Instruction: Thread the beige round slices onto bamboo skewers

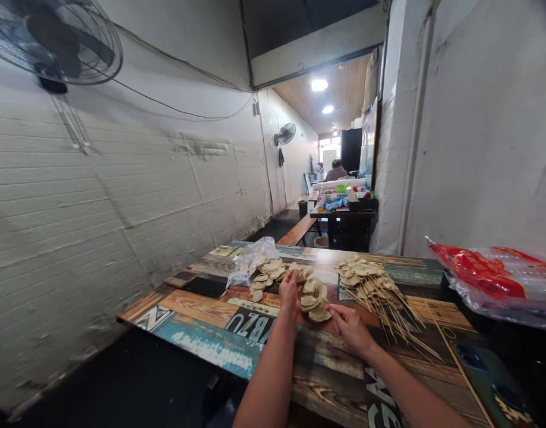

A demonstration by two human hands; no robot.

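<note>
A strand of thin beige round slices (pixel 315 300) hangs between my hands over the table. My left hand (pixel 290 290) is closed, its fingers pinching slices at the upper end. At the lower end, my right hand (pixel 349 326) is pinched closed on the strand's edge; whether a skewer runs through it there, I cannot make out. Left of my hands lies a pile of loose beige slices (pixel 264 274), beside a crumpled clear plastic bag (pixel 257 252). To the right, more slices (pixel 362 274) are heaped up, with thin wooden skewers (pixel 395 306) fanning out towards me.
The patterned wood-look table (pixel 201 309) reaches away from me. A dark phone (pixel 482 368) lies at the right, below a red-and-clear plastic package (pixel 495 276). Further back stand a bench (pixel 299 230), a cluttered table (pixel 344 214) and a seated person (pixel 336 172).
</note>
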